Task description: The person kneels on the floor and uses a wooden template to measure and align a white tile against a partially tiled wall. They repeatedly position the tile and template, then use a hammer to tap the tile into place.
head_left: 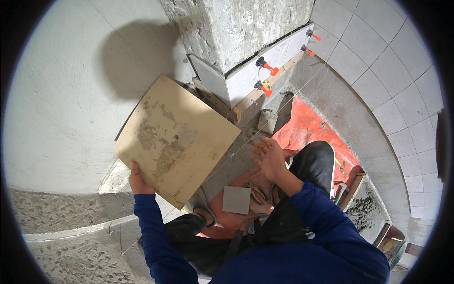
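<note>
My left hand [140, 181] grips the lower left edge of a large square beige board [177, 137], its thumb lying on the face. Grey cement stains and a small dark spot mark that face. The board is tilted and hides part of the wall and pillar foot behind it. My right hand [271, 160] is held to the right of the board, apart from it, fingers spread and holding nothing. Beyond the hands, pale tiles [253, 80] wrap the base of a rough concrete pillar [255, 23]. Black and orange tile levelling clips [267, 66] stick out from them.
A small grey tile [236, 199] and pliers [257, 191] lie between my legs. An orange-red sheet [307, 123] covers some of the floor. A thin string [227, 161] runs across the work area. A mortar trough [364, 203] stands at right, near the tiled surface [378, 71].
</note>
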### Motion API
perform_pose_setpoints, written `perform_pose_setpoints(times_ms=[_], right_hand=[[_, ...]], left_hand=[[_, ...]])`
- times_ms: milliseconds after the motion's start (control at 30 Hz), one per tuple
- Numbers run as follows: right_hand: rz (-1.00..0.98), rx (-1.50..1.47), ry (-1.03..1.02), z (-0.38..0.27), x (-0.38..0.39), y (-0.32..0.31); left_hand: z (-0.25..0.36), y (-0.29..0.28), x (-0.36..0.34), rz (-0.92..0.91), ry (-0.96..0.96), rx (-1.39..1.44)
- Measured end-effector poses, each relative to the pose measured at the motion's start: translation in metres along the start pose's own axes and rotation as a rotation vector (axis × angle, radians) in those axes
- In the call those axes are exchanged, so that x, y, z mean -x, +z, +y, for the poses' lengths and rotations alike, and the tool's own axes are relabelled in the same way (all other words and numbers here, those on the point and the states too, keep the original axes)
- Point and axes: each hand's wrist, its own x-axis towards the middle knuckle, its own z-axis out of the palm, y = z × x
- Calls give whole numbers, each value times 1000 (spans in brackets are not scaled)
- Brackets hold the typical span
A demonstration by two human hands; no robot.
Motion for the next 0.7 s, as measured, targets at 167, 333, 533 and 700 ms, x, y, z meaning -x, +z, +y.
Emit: perform_pose_setpoints(times_ms=[167, 333, 533, 700], right_hand=[[-211, -33, 50, -1, 7, 16], [-378, -129, 113, -4, 6, 29], [-352, -153, 103, -6, 9, 25], [-421, -249, 139, -10, 4, 21]], left_hand=[[-2, 2, 1, 29, 9, 6], [-8, 20, 5, 17, 71, -59], [-9, 44, -3, 96, 30, -141], [-2, 49, -12, 81, -28, -174]])
